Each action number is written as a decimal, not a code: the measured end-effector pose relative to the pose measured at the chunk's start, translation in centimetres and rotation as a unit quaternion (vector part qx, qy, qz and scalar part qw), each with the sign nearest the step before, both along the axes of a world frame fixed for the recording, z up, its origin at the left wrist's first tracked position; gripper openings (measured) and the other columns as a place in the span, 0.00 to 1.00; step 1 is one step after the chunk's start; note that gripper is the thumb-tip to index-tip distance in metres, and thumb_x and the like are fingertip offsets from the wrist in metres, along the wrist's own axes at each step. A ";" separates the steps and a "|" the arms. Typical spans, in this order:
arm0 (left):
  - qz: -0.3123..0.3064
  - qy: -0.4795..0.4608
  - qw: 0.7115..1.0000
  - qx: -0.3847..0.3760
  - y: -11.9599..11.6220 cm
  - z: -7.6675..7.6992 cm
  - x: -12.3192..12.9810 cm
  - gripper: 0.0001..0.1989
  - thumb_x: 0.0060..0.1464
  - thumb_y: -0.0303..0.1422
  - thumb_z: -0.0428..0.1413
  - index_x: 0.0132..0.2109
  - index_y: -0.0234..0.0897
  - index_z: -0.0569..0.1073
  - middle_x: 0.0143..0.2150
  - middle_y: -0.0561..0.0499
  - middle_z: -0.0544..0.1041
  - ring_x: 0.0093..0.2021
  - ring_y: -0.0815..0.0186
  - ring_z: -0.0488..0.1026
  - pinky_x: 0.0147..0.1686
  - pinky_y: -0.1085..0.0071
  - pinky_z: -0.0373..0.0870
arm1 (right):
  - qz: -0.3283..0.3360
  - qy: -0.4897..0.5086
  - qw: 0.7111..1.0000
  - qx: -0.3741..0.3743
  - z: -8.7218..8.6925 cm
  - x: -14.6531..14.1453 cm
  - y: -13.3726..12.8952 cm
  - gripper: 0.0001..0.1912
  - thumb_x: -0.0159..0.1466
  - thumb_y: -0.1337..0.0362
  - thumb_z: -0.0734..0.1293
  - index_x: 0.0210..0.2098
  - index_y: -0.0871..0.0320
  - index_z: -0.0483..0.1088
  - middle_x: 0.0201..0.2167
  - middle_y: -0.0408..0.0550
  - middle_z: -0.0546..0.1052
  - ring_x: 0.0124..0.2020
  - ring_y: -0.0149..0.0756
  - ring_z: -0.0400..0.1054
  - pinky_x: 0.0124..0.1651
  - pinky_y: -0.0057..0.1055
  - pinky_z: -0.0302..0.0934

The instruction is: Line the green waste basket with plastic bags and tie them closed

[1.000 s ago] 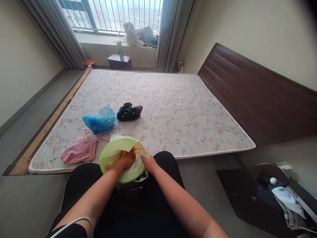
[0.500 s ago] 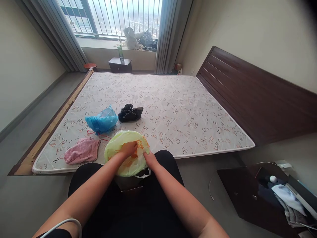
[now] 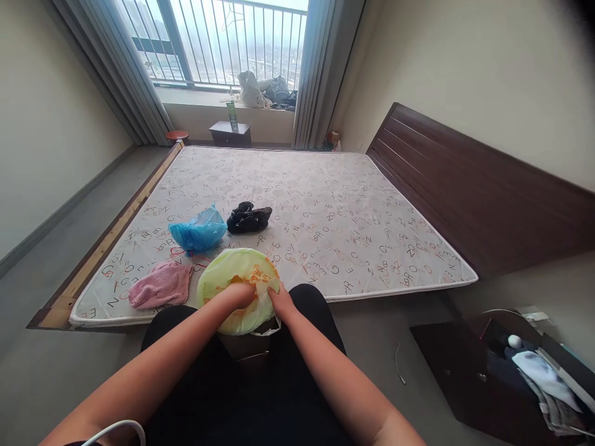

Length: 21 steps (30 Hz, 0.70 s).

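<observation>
Between my knees, a pale yellow-green plastic bag [image 3: 220, 272] with orange print is spread over the mouth of a dark bin [image 3: 248, 350]. My left hand [image 3: 242, 295] reaches down into the middle of the bag, and its fingers are hidden by the plastic. On the bag's right side, my right hand [image 3: 281, 302] is closed on the edge. A whitish loop of the bag hangs below that hand. Just beyond the bag, a crumpled blue plastic bag [image 3: 199, 230] and a black plastic bag [image 3: 248, 218] lie on the mattress [image 3: 320, 229].
A pink cloth [image 3: 160, 285] lies at the mattress's near left corner. The dark wooden headboard [image 3: 455, 179] rises on the right. Low at the right stands a dark cabinet [image 3: 446, 359] with cloths on it. A small nightstand [image 3: 230, 133] stands near the window.
My left hand has sunk deeper into the bag, so its fingers no longer show. My right hand stays at the bag's edge. The whole view has tilted up slightly.
</observation>
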<state>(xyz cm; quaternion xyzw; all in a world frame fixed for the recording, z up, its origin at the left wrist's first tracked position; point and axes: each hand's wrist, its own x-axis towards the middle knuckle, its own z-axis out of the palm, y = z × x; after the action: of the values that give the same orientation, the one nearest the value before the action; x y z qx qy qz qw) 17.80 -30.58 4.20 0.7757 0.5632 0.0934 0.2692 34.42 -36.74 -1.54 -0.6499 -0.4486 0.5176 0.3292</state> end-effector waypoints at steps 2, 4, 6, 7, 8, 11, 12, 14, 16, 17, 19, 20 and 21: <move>-0.041 -0.003 0.998 0.041 1.5 2.4 -1.2 0.10 0.57 0.35 0.57 0.43 0.41 0.82 0.38 0.44 0.82 0.42 0.53 0.80 0.48 0.59 0.76 | 0.002 0.001 1.000 0.009 -0.1 -0.3 -0.1 0.24 0.65 0.56 0.66 0.59 0.54 0.69 0.55 0.53 0.78 0.56 0.46 0.73 0.59 0.42 0.65; -0.044 -0.007 0.994 0.102 3.0 4.5 -3.4 0.17 0.63 0.35 0.52 0.55 0.41 0.79 0.54 0.43 0.80 0.57 0.53 0.75 0.60 0.57 0.69 | 0.010 -0.009 1.000 0.021 -0.2 -0.8 -0.2 0.26 0.64 0.56 0.68 0.60 0.55 0.69 0.56 0.54 0.77 0.58 0.47 0.72 0.61 0.43 0.64; -0.012 0.008 0.986 0.167 4.5 5.6 -6.0 0.23 0.63 0.37 0.54 0.63 0.40 0.73 0.64 0.41 0.73 0.66 0.51 0.67 0.66 0.57 0.63 | 0.021 -0.006 0.999 0.034 -0.1 -1.5 -0.3 0.25 0.63 0.57 0.68 0.58 0.55 0.70 0.55 0.53 0.78 0.57 0.47 0.72 0.61 0.44 0.64; 0.008 0.026 0.985 0.168 5.1 5.7 -7.2 0.26 0.62 0.38 0.57 0.65 0.40 0.71 0.66 0.41 0.72 0.67 0.51 0.66 0.65 0.58 0.64 | 0.030 0.002 0.999 0.041 0.1 -1.7 -0.3 0.23 0.64 0.58 0.67 0.57 0.55 0.71 0.54 0.53 0.79 0.56 0.46 0.73 0.61 0.43 0.65; 0.027 0.042 0.989 0.138 5.7 5.6 -8.3 0.27 0.61 0.39 0.59 0.66 0.40 0.70 0.65 0.42 0.73 0.65 0.52 0.69 0.63 0.60 0.66 | 0.038 0.008 0.998 0.045 0.3 -2.0 -0.3 0.21 0.64 0.59 0.66 0.56 0.55 0.73 0.53 0.52 0.80 0.55 0.46 0.74 0.60 0.43 0.65; 0.088 0.075 0.993 -0.001 6.4 4.6 -10.3 0.18 0.66 0.38 0.55 0.59 0.39 0.75 0.54 0.46 0.81 0.52 0.59 0.77 0.52 0.68 0.71 | 0.027 0.018 0.998 0.051 1.2 -2.4 -0.3 0.23 0.64 0.61 0.64 0.58 0.53 0.73 0.51 0.50 0.81 0.53 0.44 0.75 0.58 0.40 0.67; 0.105 0.082 0.991 -0.032 6.3 4.2 -10.6 0.15 0.67 0.37 0.53 0.55 0.37 0.78 0.49 0.46 0.83 0.47 0.60 0.78 0.48 0.69 0.72 | 0.006 0.017 0.998 0.057 1.5 -2.4 -0.3 0.25 0.64 0.63 0.63 0.61 0.53 0.71 0.53 0.50 0.81 0.53 0.43 0.75 0.59 0.39 0.66; 0.132 0.094 0.985 -0.058 5.9 3.5 -10.7 0.14 0.67 0.36 0.52 0.48 0.34 0.80 0.43 0.46 0.84 0.42 0.59 0.79 0.43 0.70 0.72 | -0.038 0.008 0.996 0.077 2.0 -2.0 -0.3 0.31 0.63 0.64 0.62 0.66 0.54 0.66 0.58 0.51 0.78 0.57 0.42 0.73 0.62 0.37 0.64; 0.155 0.106 0.980 -0.063 5.0 3.0 -10.3 0.15 0.67 0.37 0.52 0.48 0.33 0.81 0.44 0.43 0.84 0.43 0.56 0.80 0.42 0.69 0.72 | -0.061 -0.015 0.993 0.098 2.3 -1.3 -0.2 0.33 0.63 0.65 0.62 0.68 0.55 0.63 0.63 0.52 0.74 0.62 0.41 0.69 0.66 0.36 0.60; 0.167 0.110 0.978 -0.062 4.5 2.8 -10.0 0.16 0.67 0.37 0.51 0.49 0.33 0.80 0.46 0.41 0.83 0.45 0.54 0.80 0.43 0.68 0.72 | -0.064 -0.028 0.992 0.106 2.3 -0.9 -0.1 0.33 0.63 0.65 0.61 0.68 0.55 0.63 0.65 0.52 0.72 0.64 0.41 0.67 0.68 0.36 0.58; 0.186 0.112 0.974 -0.063 3.6 2.5 -9.3 0.18 0.68 0.37 0.49 0.52 0.34 0.79 0.51 0.39 0.83 0.49 0.52 0.79 0.45 0.66 0.72 | -0.062 -0.048 0.990 0.118 2.2 0.1 0.2 0.32 0.65 0.65 0.59 0.68 0.55 0.64 0.66 0.51 0.71 0.66 0.40 0.65 0.69 0.36 0.56; 0.190 0.111 0.973 -0.067 3.1 2.4 -9.0 0.18 0.68 0.37 0.49 0.52 0.35 0.79 0.51 0.38 0.82 0.50 0.51 0.79 0.46 0.66 0.72 | -0.062 -0.054 0.989 0.123 2.1 0.7 0.4 0.31 0.65 0.65 0.59 0.68 0.55 0.64 0.66 0.51 0.71 0.66 0.39 0.65 0.69 0.36 0.57; 0.190 0.108 0.973 -0.073 2.7 2.2 -8.6 0.17 0.67 0.36 0.49 0.51 0.35 0.80 0.51 0.38 0.83 0.50 0.51 0.79 0.46 0.66 0.72 | -0.065 -0.058 0.988 0.127 2.0 1.3 0.5 0.30 0.66 0.64 0.58 0.67 0.55 0.64 0.65 0.51 0.72 0.66 0.39 0.66 0.68 0.35 0.57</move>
<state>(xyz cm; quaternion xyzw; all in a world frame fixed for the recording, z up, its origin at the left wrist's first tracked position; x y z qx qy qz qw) 9.23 -27.92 6.42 0.6381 0.7313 0.0171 0.2402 35.67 -36.24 0.50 -0.6596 -0.4862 0.3951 0.4153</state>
